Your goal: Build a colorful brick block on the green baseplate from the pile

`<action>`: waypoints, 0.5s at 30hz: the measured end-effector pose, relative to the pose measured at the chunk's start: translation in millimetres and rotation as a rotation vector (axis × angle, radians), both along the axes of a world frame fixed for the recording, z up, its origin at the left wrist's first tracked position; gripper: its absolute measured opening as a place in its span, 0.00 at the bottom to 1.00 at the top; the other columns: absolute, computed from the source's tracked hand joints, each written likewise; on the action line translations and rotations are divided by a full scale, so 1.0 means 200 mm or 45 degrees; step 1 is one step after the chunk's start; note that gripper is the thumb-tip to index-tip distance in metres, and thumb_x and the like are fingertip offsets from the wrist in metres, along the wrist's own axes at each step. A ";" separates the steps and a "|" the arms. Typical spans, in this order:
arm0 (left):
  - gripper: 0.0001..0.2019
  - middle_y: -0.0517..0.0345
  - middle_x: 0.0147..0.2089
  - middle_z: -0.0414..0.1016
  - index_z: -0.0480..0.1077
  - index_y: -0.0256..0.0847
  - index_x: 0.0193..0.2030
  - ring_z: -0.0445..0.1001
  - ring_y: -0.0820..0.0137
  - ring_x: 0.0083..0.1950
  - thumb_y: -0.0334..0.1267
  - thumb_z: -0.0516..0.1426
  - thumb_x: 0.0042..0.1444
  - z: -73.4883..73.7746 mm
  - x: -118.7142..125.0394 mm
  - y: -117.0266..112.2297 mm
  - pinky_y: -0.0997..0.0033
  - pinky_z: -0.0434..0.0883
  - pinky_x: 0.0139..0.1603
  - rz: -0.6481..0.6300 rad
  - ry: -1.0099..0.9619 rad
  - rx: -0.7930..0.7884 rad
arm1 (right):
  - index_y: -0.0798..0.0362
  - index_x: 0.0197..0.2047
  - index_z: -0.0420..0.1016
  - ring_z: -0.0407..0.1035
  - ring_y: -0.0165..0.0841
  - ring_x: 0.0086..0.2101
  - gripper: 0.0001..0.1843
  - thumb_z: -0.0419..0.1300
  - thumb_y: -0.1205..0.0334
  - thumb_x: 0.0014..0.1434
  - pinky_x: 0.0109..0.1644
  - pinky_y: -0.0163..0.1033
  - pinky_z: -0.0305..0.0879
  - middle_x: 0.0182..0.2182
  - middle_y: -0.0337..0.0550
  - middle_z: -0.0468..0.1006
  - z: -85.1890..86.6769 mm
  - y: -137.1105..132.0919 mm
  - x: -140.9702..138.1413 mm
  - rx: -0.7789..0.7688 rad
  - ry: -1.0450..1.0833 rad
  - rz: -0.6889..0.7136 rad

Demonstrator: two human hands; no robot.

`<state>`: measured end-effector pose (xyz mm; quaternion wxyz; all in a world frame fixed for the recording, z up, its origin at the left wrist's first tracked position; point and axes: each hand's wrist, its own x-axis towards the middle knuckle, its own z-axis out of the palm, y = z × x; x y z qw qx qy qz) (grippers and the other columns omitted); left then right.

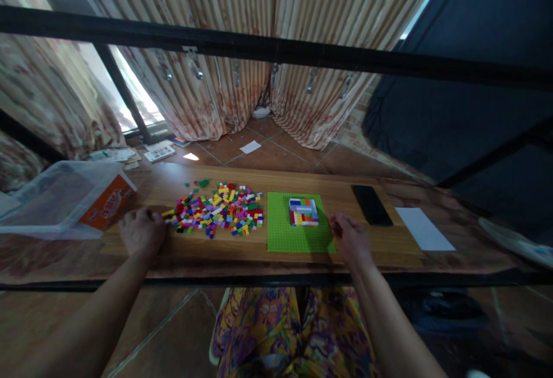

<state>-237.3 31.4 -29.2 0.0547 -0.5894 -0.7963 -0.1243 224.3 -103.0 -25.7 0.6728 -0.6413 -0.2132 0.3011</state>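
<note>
Bricks [231,208] of many colors are spread in a loose heap on a wooden board [341,191], between the two hands. The left hand [142,231] is set down at the left end of the heap, with its fingers bent. A yellow brick [167,214] is seen right by its fingertips, but it cannot be told if it is touched, or if any brick is held. The right hand [351,237] is held at the right edge of a green plate [280,239], with thumb and fingers curled close to each other. It cannot be told if something small is pinched there.

A small flat block of bricks [303,211] is set on the green plate, nearer to its far edge and its right edge. It is found to the left of the right hand and a bit farther away, with a strip of green seen between them. Blue, white, red and yellow can be seen on it. More bare green is shown on its left side and its near side.

The plate's left edge is almost met by the heap. Bare wood is seen along the board's near edge, and also between the plate and a black phone [372,205]. White paper [424,228] is laid at the board's right end. A clear box [56,193] is placed just beside the left hand. A black bar [276,281] is crossed by both forearms.
</note>
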 end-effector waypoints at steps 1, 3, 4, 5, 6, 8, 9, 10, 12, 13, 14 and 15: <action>0.20 0.34 0.51 0.70 0.72 0.29 0.45 0.65 0.52 0.55 0.40 0.44 0.59 0.00 0.00 0.00 0.56 0.61 0.56 0.004 -0.003 0.014 | 0.53 0.31 0.75 0.67 0.28 0.22 0.18 0.67 0.47 0.42 0.24 0.33 0.62 0.25 0.41 0.78 0.00 -0.01 -0.04 0.000 -0.020 0.010; 0.20 0.35 0.49 0.71 0.72 0.29 0.44 0.66 0.52 0.54 0.40 0.45 0.59 -0.01 0.00 0.00 0.56 0.62 0.55 0.002 -0.001 0.035 | 0.53 0.34 0.77 0.67 0.28 0.23 0.19 0.67 0.47 0.44 0.26 0.34 0.63 0.26 0.41 0.79 0.00 -0.03 -0.15 -0.018 -0.082 0.052; 0.20 0.35 0.48 0.71 0.72 0.29 0.44 0.66 0.52 0.54 0.40 0.45 0.59 -0.01 0.00 0.00 0.56 0.62 0.55 0.000 0.003 0.045 | 0.53 0.36 0.77 0.68 0.29 0.24 0.19 0.66 0.48 0.45 0.27 0.35 0.64 0.28 0.42 0.80 0.00 -0.04 -0.21 -0.034 -0.124 0.089; 0.20 0.35 0.47 0.71 0.73 0.29 0.44 0.66 0.52 0.54 0.40 0.45 0.59 -0.01 0.00 0.00 0.56 0.62 0.55 -0.003 0.007 0.051 | 0.53 0.36 0.78 0.69 0.30 0.25 0.19 0.66 0.48 0.46 0.29 0.36 0.65 0.30 0.43 0.80 0.00 -0.06 -0.27 -0.053 -0.171 0.133; 0.20 0.35 0.47 0.72 0.73 0.29 0.44 0.66 0.52 0.54 0.39 0.45 0.59 -0.02 0.00 0.00 0.56 0.62 0.56 -0.003 0.007 0.055 | 0.53 0.37 0.78 0.70 0.31 0.27 0.18 0.65 0.48 0.48 0.32 0.37 0.67 0.32 0.44 0.81 0.00 -0.07 -0.34 -0.067 -0.218 0.192; 0.20 0.35 0.47 0.72 0.73 0.29 0.44 0.65 0.52 0.55 0.39 0.44 0.59 -0.02 0.00 0.00 0.56 0.62 0.56 -0.003 -0.001 0.054 | 0.51 0.37 0.78 0.72 0.34 0.31 0.15 0.62 0.49 0.52 0.37 0.40 0.69 0.33 0.43 0.81 0.01 -0.11 -0.47 -0.085 -0.327 0.358; 0.20 0.35 0.47 0.72 0.73 0.30 0.44 0.65 0.52 0.55 0.39 0.45 0.59 -0.02 0.00 0.00 0.56 0.61 0.57 -0.002 -0.009 0.054 | 0.51 0.37 0.79 0.73 0.35 0.34 0.14 0.61 0.50 0.54 0.41 0.41 0.69 0.34 0.43 0.81 0.01 -0.14 -0.53 -0.081 -0.382 0.460; 0.20 0.35 0.48 0.72 0.73 0.30 0.45 0.65 0.52 0.55 0.39 0.45 0.58 -0.02 0.00 0.00 0.56 0.61 0.57 0.002 -0.020 0.055 | 0.50 0.38 0.79 0.73 0.36 0.38 0.13 0.59 0.51 0.56 0.44 0.41 0.69 0.36 0.43 0.81 0.02 -0.16 -0.59 -0.076 -0.437 0.563; 0.20 0.36 0.50 0.71 0.73 0.30 0.45 0.65 0.52 0.55 0.39 0.45 0.59 -0.03 -0.01 0.00 0.56 0.62 0.57 0.018 -0.044 0.069 | 0.49 0.38 0.79 0.73 0.36 0.39 0.12 0.57 0.54 0.59 0.45 0.40 0.68 0.36 0.42 0.81 0.02 -0.19 -0.67 -0.079 -0.531 0.721; 0.20 0.36 0.50 0.70 0.73 0.30 0.46 0.65 0.52 0.55 0.40 0.45 0.59 -0.03 -0.01 0.00 0.56 0.62 0.56 0.026 -0.054 0.077 | 0.48 0.38 0.79 0.73 0.35 0.39 0.12 0.56 0.54 0.60 0.44 0.39 0.68 0.36 0.42 0.80 0.03 -0.20 -0.70 -0.083 -0.569 0.777; 0.20 0.36 0.51 0.70 0.73 0.31 0.46 0.65 0.52 0.55 0.40 0.45 0.59 -0.03 -0.01 0.00 0.56 0.62 0.56 0.031 -0.061 0.083 | 0.48 0.39 0.79 0.73 0.35 0.39 0.12 0.55 0.55 0.60 0.44 0.39 0.68 0.36 0.41 0.80 0.03 -0.20 -0.71 -0.090 -0.597 0.812; 0.20 0.36 0.51 0.70 0.73 0.31 0.45 0.65 0.52 0.55 0.40 0.45 0.59 -0.04 -0.01 0.00 0.56 0.62 0.56 0.035 -0.064 0.085 | 0.48 0.39 0.79 0.74 0.35 0.39 0.12 0.55 0.55 0.60 0.43 0.38 0.67 0.36 0.41 0.80 0.03 -0.20 -0.72 -0.097 -0.618 0.829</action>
